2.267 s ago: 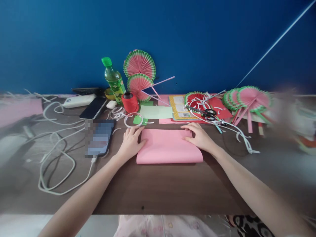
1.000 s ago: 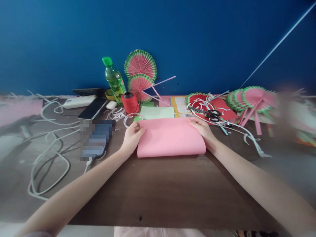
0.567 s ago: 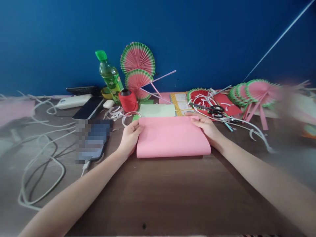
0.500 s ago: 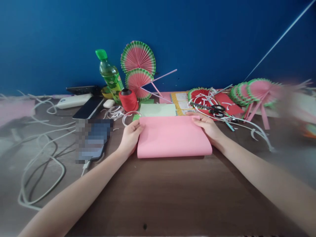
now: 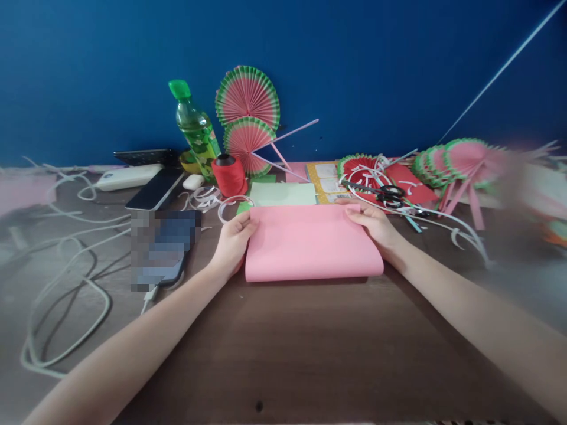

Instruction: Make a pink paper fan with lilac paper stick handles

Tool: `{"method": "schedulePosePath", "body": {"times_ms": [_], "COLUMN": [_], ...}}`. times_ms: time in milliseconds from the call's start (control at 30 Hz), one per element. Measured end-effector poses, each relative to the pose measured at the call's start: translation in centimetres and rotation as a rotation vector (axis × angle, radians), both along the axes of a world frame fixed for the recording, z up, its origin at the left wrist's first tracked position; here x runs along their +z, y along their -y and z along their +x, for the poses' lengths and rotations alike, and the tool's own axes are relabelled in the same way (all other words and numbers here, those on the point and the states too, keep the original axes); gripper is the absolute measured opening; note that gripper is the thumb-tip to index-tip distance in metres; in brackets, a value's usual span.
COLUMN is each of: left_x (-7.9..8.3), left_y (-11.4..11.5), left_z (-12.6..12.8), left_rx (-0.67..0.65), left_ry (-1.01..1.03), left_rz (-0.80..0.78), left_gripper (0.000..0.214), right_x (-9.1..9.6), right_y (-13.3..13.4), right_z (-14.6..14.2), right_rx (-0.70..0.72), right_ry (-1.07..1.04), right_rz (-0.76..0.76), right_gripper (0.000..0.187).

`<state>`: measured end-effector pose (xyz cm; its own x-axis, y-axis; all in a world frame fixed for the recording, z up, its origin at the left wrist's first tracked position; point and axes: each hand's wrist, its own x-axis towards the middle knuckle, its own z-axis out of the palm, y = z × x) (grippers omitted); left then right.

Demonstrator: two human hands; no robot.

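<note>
A sheet of pink paper (image 5: 310,245) is bent over on itself, its rounded fold toward me and its two layers meeting at the far edge. My left hand (image 5: 237,236) pinches its far left corner between thumb and fingers. At the far right corner my right hand (image 5: 372,223) grips it, thumb on top and the other fingers partly hidden behind. Just beyond the paper lies a pale green sheet (image 5: 283,194). A roll of white tape (image 5: 234,203) sits close to my left hand. Scissors (image 5: 390,195) with black handles lie beyond my right hand.
Behind stand a green bottle (image 5: 195,133), a red thread spool (image 5: 229,176) and pleated paper fans (image 5: 247,97) against the blue wall. A phone (image 5: 168,245) with a white cable (image 5: 106,295) lies left. More fans (image 5: 469,159) and a red sheet (image 5: 411,184) are at the right.
Both hands keep their hold on the pink paper, which is still folded over. The view has shifted slightly; the paper's near fold looks a little wider.
</note>
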<state>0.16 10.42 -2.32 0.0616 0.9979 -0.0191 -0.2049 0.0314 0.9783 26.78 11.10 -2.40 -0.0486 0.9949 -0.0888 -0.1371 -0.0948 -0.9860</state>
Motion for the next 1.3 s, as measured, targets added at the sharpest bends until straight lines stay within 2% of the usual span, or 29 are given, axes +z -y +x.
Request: {"method": "schedulePosePath", "body": {"times_ms": [267, 500, 867, 1133, 1233, 1300], "left_x": [0.05, 0.0, -0.02, 0.17, 0.1, 0.0], "left_y": [0.02, -0.16, -0.26, -0.11, -0.14, -0.36], "left_z": [-0.01, 0.04, 0.06, 0.18, 0.14, -0.07], "left_rx": [-0.016, -0.011, -0.004, 0.004, -0.003, -0.012], "left_ry": [-0.011, -0.009, -0.044, -0.014, -0.063, -0.147], "left_rz": [0.006, 0.003, 0.006, -0.01, 0.009, 0.036], "left_gripper": [0.032, 0.03, 0.03, 0.028, 0.028, 0.026], "right_x": [-0.35, -0.03, -0.35, 0.01, 0.01, -0.04], "right_y": [-0.14, 0.02, -0.05, 0.13, 0.23, 0.24], "right_z": [0.24, -0.08, 0.1, -0.19, -0.21, -0.09], "right_rx": [0.012, -0.014, 0.012, -0.021, -0.034, -0.048], "right_ry": [0.022, -0.052, 0.033, -0.042, -0.007, 0.089], "right_rz": [0.018, 0.011, 0.059, 0.004, 0.005, 0.051], "right_gripper": [0.033, 0.039, 0.032, 0.026, 0.024, 0.022]}}
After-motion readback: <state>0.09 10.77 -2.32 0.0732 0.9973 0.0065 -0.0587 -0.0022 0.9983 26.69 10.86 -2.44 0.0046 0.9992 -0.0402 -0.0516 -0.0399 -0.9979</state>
